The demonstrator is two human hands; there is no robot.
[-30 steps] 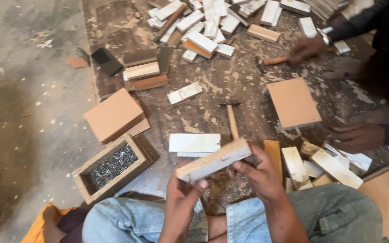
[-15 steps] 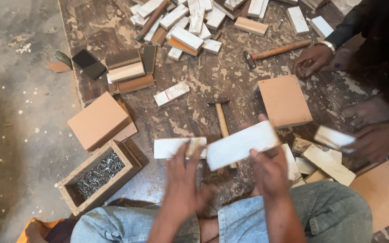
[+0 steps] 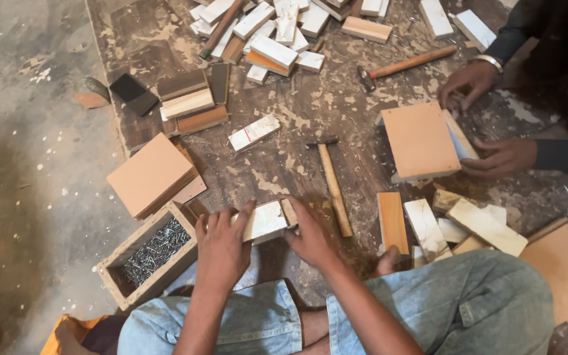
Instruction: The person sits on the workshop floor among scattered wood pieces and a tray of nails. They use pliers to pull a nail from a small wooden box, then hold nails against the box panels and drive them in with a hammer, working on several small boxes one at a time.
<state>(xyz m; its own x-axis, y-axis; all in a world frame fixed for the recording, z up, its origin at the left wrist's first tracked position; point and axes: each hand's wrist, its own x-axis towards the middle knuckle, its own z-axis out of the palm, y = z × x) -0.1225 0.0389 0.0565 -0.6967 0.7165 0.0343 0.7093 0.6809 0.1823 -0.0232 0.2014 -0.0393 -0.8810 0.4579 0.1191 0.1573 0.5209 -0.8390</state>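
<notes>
At lower centre of the frame, the left hand (image 3: 221, 253) and right hand (image 3: 310, 240) are gripping a white wooden strip (image 3: 267, 221) from either end, fingers curled around it. A hammer (image 3: 333, 184) is lying just right; a box of nails (image 3: 149, 253) is sitting left.

Landmark: hammer (image 3: 333, 187), lying on the work board (image 3: 297, 112). Left of it, wood pieces (image 3: 265, 222) under left hand (image 3: 221, 253) and right hand (image 3: 310, 236). Farther left, box of nails (image 3: 149, 253), a flat panel (image 3: 152, 174) behind it. Right of hammer, wood strip (image 3: 392, 220), offcuts (image 3: 481, 227). Behind-right, second hammer (image 3: 405, 64); co-worker's hands (image 3: 501, 156) at a panel (image 3: 422, 141).
</notes>
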